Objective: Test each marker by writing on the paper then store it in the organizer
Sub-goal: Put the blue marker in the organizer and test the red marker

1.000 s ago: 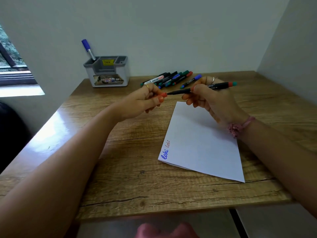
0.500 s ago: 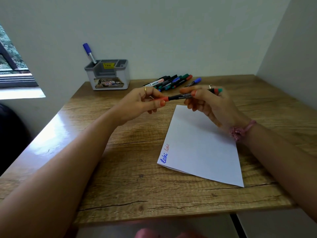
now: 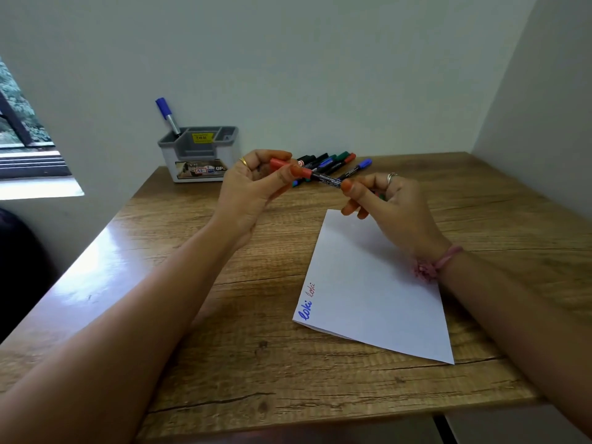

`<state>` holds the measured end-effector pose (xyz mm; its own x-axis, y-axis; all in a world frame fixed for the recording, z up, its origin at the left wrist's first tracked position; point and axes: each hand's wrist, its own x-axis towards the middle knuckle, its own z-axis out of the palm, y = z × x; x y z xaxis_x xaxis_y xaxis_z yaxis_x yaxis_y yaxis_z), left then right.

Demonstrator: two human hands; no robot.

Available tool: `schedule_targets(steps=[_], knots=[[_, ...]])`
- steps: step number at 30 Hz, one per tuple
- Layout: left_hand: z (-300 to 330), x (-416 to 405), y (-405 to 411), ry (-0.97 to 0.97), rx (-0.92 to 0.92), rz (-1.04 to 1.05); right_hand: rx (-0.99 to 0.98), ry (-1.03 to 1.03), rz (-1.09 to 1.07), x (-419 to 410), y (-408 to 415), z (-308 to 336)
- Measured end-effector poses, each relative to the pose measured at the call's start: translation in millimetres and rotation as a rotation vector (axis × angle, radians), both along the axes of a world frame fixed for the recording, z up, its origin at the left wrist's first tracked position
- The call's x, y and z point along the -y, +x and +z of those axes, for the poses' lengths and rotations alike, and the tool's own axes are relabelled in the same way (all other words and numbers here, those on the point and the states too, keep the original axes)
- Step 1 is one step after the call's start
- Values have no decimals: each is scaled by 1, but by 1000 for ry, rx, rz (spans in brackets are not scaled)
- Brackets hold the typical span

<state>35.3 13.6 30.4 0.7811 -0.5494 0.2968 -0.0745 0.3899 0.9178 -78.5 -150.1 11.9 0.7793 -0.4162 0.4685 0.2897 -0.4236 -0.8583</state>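
Both hands hold one black marker with a red cap (image 3: pixel 323 178) above the table. My left hand (image 3: pixel 256 184) pinches the red cap end, and my right hand (image 3: pixel 387 200) grips the black barrel; a bit of green shows under its fingers. The white paper (image 3: pixel 374 290) lies below my right hand, with "loki" written in blue and in red at its near left corner. The grey and white organizer (image 3: pixel 200 155) stands at the back by the wall with one blue-capped marker (image 3: pixel 168 116) upright in it. Several markers (image 3: pixel 333 161) lie in a pile behind my hands.
The wooden table (image 3: pixel 256 363) fills a corner, with walls behind and to the right. A window sill is at the left. The table's front edge runs across the bottom of the view.
The red cap has gone onto the marker's tip between my hands. Both hands came nearer together, and my right hand tilted the barrel down to the right.
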Motion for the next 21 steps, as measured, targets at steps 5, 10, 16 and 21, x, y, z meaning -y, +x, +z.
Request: schedule_targets(steps=[5,10,16,21], knots=[[2,1,-2,-4,50,4,-13,-26,-51,-8,0,-1],[2,2,-4,6,95,-5,-41,1,-61,-12,-2,-4],[-2,4,-4,5,75,-37,-57,15,-59,-11,-3,-5],[-4,6,-8,23,77,-45,-104,-16,-19,-10,0,-4]])
